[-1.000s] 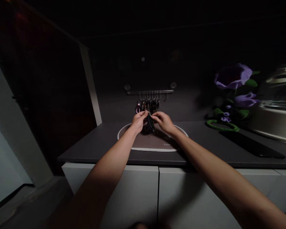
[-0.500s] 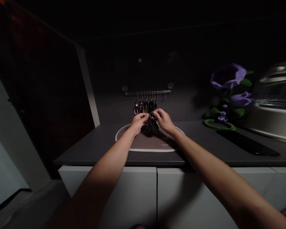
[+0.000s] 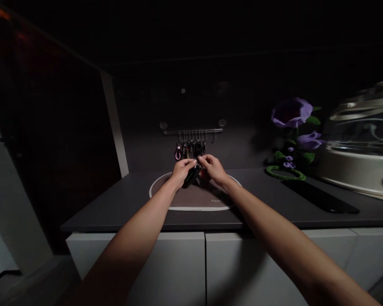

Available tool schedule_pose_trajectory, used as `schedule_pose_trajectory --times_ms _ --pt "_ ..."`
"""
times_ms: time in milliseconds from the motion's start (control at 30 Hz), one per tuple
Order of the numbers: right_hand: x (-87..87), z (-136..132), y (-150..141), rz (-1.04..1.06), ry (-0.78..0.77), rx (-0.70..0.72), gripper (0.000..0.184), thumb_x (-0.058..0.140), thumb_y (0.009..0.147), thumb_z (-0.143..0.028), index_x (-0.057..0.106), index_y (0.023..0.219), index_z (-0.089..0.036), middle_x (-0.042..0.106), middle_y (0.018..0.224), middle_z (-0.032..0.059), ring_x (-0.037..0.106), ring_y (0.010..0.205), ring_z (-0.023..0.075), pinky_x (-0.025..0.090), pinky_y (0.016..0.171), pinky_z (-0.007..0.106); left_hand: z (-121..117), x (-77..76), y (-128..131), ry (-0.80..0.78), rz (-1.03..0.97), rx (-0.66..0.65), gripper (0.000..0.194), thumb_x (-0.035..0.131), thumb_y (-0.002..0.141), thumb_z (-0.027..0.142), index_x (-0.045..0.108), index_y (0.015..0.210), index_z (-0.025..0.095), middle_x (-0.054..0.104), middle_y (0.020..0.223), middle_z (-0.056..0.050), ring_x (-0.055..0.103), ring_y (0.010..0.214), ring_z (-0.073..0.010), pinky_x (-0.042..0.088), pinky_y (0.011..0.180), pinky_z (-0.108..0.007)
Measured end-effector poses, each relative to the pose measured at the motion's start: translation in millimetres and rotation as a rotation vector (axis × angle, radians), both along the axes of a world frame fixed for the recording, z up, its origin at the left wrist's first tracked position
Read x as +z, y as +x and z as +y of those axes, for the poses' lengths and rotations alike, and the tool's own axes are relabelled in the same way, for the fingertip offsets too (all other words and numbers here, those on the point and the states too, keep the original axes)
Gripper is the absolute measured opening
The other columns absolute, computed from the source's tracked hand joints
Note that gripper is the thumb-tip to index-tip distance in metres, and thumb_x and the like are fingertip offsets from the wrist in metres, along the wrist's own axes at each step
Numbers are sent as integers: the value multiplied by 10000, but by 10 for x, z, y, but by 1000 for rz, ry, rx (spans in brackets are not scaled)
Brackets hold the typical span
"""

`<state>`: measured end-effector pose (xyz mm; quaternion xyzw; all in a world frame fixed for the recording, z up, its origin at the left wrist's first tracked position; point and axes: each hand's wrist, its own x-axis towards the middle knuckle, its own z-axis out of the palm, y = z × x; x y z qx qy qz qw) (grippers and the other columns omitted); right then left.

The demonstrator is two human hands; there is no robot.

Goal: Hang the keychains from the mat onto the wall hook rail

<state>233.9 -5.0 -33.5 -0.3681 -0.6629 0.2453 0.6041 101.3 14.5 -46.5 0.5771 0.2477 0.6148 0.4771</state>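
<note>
My left hand (image 3: 181, 171) and my right hand (image 3: 214, 168) meet at the middle, thumbs and fingers pinched on a key ring. From it hang a black fob (image 3: 190, 177) on the left and a darker reddish piece (image 3: 203, 177) on the right. Too dark to make out is what else is on the ring. Just behind my fingertips, several keys (image 3: 198, 148) hang on hooks from a clear rail (image 3: 193, 131) fixed to the wall. At their left end is a pink loop (image 3: 178, 154). Under my hands lies an oval brown mat (image 3: 191, 201) with a pale rim.
On the right of the dark counter (image 3: 115, 207) stand purple knitted flowers (image 3: 292, 112) with a green ring base (image 3: 285, 173). A flat black slab (image 3: 321, 196) lies before them, beside a large cream appliance (image 3: 357, 165). White cabinet doors (image 3: 172, 263) are below.
The held fob has swung from the right to the left below my fingers, and the reddish piece now shows. The view has shifted slightly; both hands still pinch together.
</note>
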Motion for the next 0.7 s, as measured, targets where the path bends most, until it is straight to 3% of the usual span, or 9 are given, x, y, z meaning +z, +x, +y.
schedule_pose_trajectory --times_ms 133,367,700 --pt "12 -66 -27 78 -124 161 319 614 636 -484 532 687 -180 483 498 -51 434 457 78 355 450 196 54 -29 -2 -41 -123 4 325 755 508 347 659 729 130 607 623 6 525 578 -78 408 620 -220" --pt "-14 -18 -21 146 -143 211 315 609 642 -477 480 715 -200 439 484 -77 365 378 56 290 370 180 1 -12 30 -49 -140 -40 337 759 508 348 665 747 130 637 686 -18 551 607 -87 429 616 -220" --pt "53 188 124 222 -65 95 333 562 682 -505 439 738 -201 390 478 -83 327 365 52 257 346 177 49 -43 11 -60 -97 50 401 722 546 404 645 819 120 611 749 -41 541 636 -90 430 543 -198"
